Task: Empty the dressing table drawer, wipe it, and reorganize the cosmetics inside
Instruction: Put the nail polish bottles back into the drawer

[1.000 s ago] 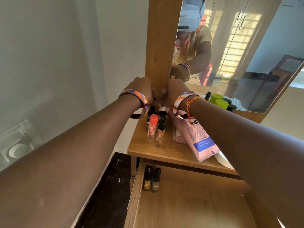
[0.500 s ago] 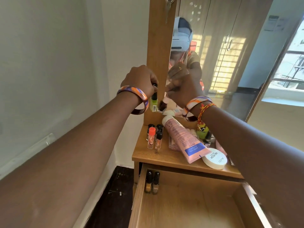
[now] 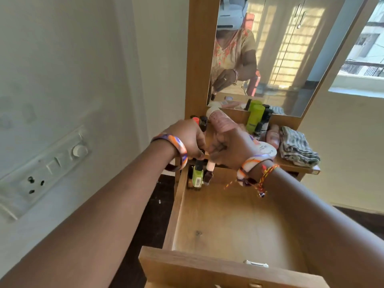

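Note:
The wooden drawer (image 3: 218, 265) stands pulled out below the dressing table top (image 3: 295, 166). My left hand (image 3: 187, 139) pinches the black cap of a green nail polish bottle (image 3: 197, 177) at the drawer's far left corner. Beside it, my right hand (image 3: 232, 150) pinches the white cap of a dark little bottle (image 3: 208, 174). Both bottles hang upright just above the drawer floor. Another small bottle (image 3: 189, 179) is partly hidden behind the green one. Most of the drawer floor is bare wood.
On the table top lie a pink tube (image 3: 223, 122), a white round compact (image 3: 268, 150), green bottles (image 3: 255, 116), small vials (image 3: 202, 122) and a folded checked cloth (image 3: 297, 147). A mirror (image 3: 280, 55) rises behind. A wall with a switch plate (image 3: 41, 173) is on the left.
Both hands have come down from mirror height to the drawer's far left corner, carrying the two small bottles. The view has tilted down onto the drawer.

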